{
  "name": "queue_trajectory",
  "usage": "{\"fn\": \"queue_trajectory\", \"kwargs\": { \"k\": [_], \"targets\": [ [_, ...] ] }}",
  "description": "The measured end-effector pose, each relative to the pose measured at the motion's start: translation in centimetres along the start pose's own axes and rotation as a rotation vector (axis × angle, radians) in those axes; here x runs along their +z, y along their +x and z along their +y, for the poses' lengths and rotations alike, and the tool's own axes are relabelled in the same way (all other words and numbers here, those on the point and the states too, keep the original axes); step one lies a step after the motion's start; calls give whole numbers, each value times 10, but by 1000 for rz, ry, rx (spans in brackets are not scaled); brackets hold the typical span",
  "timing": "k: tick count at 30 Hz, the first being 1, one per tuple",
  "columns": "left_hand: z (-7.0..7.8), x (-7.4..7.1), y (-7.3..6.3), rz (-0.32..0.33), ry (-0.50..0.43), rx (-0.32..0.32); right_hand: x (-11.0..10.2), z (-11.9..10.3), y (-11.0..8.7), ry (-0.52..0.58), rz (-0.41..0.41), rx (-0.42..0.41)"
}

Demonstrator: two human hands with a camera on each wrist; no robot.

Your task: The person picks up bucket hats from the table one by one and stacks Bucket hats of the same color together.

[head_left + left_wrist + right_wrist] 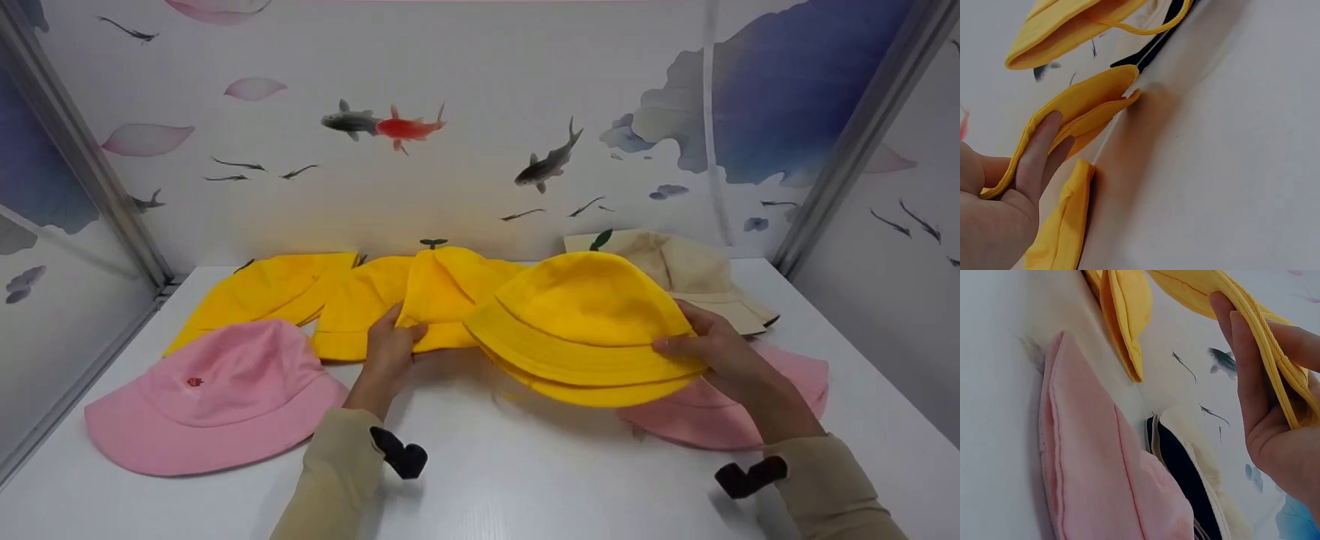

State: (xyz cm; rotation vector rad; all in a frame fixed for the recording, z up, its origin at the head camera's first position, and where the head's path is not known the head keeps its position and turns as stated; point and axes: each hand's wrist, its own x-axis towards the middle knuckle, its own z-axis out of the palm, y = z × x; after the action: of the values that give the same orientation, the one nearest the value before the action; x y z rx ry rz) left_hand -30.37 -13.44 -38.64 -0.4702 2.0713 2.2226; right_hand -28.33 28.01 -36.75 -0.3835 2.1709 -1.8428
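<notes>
My right hand (724,352) grips the brim of a yellow bucket hat (592,300), thumb on top, and holds it tilted above the table. A green leaf stands at its crown, and a yellow cord hangs beneath it in the left wrist view. My left hand (388,351) pinches the brim edge of a second yellow hat (442,289), which carries a small green sprout. In the left wrist view the fingers (1039,149) lie inside that folded brim (1095,98). Another yellow hat (352,307) lies just behind the left hand.
A further yellow hat (277,281) lies at the back left. A pink hat (225,397) with a small red emblem is at the front left. Under my right forearm rests another pink hat (697,416). A beige hat (690,266) lies behind, near the printed back wall (465,60).
</notes>
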Motion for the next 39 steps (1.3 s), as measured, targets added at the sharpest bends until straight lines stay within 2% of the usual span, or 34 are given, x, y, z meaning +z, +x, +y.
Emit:
{"fn": "queue_trajectory", "kwargs": {
  "k": [5,11,17,27,32,39],
  "targets": [
    [13,-12,-5,34,-66,-2,-1,1,-1,6,-21,-8],
    [26,-26,-14,76,-138,11,-1,5,-1,37,-109,-55],
    [35,-28,-24,68,-183,46,1,8,1,21,-150,-51],
    [52,-10,-38,10,-375,159,9,10,3,5,-126,27],
    [65,5,-54,-69,-402,208,12,9,4,-13,-101,64],
    [79,26,-75,-200,-437,218,12,11,7,-37,-94,115]
  ]
}}
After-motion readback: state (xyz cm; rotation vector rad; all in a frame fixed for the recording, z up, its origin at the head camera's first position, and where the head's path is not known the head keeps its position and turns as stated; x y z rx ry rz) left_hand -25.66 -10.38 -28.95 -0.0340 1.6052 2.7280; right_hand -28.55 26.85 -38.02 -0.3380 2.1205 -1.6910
